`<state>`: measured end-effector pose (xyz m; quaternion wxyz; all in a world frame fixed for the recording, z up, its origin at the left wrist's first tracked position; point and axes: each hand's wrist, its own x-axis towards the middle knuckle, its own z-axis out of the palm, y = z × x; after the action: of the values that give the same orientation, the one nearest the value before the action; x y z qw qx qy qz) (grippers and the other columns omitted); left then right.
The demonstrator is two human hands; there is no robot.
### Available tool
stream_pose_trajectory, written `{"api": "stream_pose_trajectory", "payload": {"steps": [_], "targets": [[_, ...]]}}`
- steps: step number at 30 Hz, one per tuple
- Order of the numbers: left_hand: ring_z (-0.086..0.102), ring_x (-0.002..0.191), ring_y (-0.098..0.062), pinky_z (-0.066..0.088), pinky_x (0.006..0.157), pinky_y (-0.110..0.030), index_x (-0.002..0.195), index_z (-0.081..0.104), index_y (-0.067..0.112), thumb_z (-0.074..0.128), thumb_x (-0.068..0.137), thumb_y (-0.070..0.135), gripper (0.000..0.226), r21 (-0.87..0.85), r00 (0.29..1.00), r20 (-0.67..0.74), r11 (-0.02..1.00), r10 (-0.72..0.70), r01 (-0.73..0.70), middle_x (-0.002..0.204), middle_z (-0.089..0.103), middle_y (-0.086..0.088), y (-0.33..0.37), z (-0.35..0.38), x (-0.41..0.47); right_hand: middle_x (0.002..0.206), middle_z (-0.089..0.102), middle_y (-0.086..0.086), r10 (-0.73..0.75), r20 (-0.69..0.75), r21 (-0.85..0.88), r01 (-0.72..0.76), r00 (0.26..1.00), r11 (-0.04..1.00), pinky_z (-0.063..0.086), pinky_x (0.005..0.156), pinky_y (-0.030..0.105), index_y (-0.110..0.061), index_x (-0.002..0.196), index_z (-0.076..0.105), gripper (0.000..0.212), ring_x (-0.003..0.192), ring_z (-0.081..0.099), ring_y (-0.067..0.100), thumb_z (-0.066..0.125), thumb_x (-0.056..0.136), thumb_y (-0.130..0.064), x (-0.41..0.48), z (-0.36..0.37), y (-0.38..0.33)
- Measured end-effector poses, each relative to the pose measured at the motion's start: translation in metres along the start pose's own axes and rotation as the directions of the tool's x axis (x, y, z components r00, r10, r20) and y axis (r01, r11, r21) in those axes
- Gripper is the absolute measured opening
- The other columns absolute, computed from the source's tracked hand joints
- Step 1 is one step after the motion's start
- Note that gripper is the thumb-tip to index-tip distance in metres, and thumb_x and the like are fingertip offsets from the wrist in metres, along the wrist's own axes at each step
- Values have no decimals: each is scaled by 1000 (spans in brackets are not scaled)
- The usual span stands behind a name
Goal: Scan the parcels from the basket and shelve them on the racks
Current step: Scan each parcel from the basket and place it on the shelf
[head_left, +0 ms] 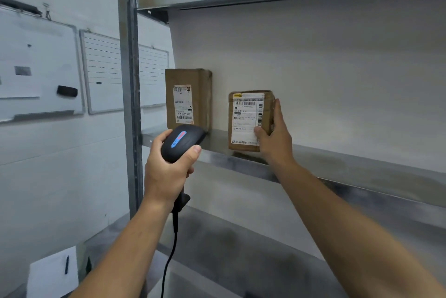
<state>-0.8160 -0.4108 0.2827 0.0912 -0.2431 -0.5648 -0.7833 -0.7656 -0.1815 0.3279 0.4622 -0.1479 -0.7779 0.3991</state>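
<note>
Parcels: two brown cardboard boxes, each white-labelled, upright on the brushed-metal rack shelf (337, 165). Taller box (188, 97) stands left; smaller box (248, 121) is gripped by the right hand (275, 138). Left hand (166, 169) clenches one black corded barcode scanner (181, 142), smooth plastic.

Middle shelf (337, 162) has the taller parcel (188, 97) at its left end beside the post (129, 80), smaller parcel (248, 121) to its right, closer to the front edge. Scanner (181, 143) is just before the taller one.
</note>
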Motion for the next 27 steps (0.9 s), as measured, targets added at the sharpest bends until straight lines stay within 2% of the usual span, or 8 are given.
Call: {"api": "stream_pose_trajectory", "payload": {"steps": [5, 9, 11, 13, 16, 21, 24, 27], "targets": [[62, 60, -18, 51, 54, -22, 127, 56, 26, 85, 83, 22, 54, -22, 999, 49, 1000, -4, 5, 102, 69, -9, -22, -16, 49, 151, 49, -8, 38, -13, -74, -39, 999, 996, 43, 113, 49, -50, 156, 3, 93, 134, 50, 19, 62, 97, -9, 20, 38, 8], [64, 72, -26, 52, 55, -22, 122, 55, 35, 84, 65, 46, 66, -66, 994, 105, 997, -19, 26, 108, 67, -14, -36, -20, 84, 147, 52, -4, 73, 26, -151, -68, 997, 986, 48, 109, 41, -41, 159, -5, 108, 128, 54, 17, 69, 91, -2, 44, 56, 6], [64, 72, -27, 53, 56, -25, 125, 55, 33, 83, 58, 53, 75, -82, 991, 130, 996, -18, 29, 109, 66, -15, -43, -20, 101, 145, 54, -3, 92, 30, -161, -86, 995, 983, 49, 107, 43, -43, 158, -8, 115, 126, 56, 16, 72, 88, 1, 53, 67, 5], [63, 71, -25, 53, 56, -25, 129, 54, 27, 84, 59, 49, 79, -93, 989, 149, 995, -15, 29, 111, 65, -13, -49, -18, 115, 144, 55, -3, 97, 13, -168, -94, 995, 981, 50, 106, 47, -47, 156, -8, 118, 125, 56, 17, 74, 86, 1, 62, 78, 8], [63, 74, -25, 54, 56, -25, 130, 54, 24, 82, 66, 38, 71, -111, 983, 181, 993, -19, 40, 113, 64, -13, -60, -16, 130, 144, 54, 0, 119, -15, -184, -120, 993, 976, 50, 106, 45, -45, 157, -7, 116, 126, 56, 20, 74, 87, -2, 73, 92, 11], [64, 83, -27, 55, 58, -24, 128, 55, 28, 81, 67, 37, 68, -105, 978, 208, 993, -32, 54, 114, 64, -8, -75, -18, 148, 143, 54, 2, 119, -33, -222, -124, 992, 967, 49, 104, 42, -41, 158, -7, 115, 126, 56, 21, 75, 88, -3, 90, 111, 15], [64, 78, -25, 57, 59, -26, 130, 55, 25, 82, 68, 35, 69, -116, 975, 219, 991, -43, 70, 112, 64, -8, -82, -19, 153, 140, 55, 5, 111, -34, -243, -116, 993, 963, 51, 103, 43, -44, 157, -9, 117, 121, 59, 23, 76, 87, -6, 96, 120, 17], [63, 77, -24, 57, 58, -25, 132, 54, 22, 88, 75, 25, 66, -135, 972, 229, 987, -58, 91, 114, 64, -11, -88, -18, 156, 140, 55, 5, 109, -29, -245, -113, 994, 963, 51, 103, 42, -44, 157, -10, 118, 120, 59, 22, 76, 86, -5, 99, 124, 20]]}}
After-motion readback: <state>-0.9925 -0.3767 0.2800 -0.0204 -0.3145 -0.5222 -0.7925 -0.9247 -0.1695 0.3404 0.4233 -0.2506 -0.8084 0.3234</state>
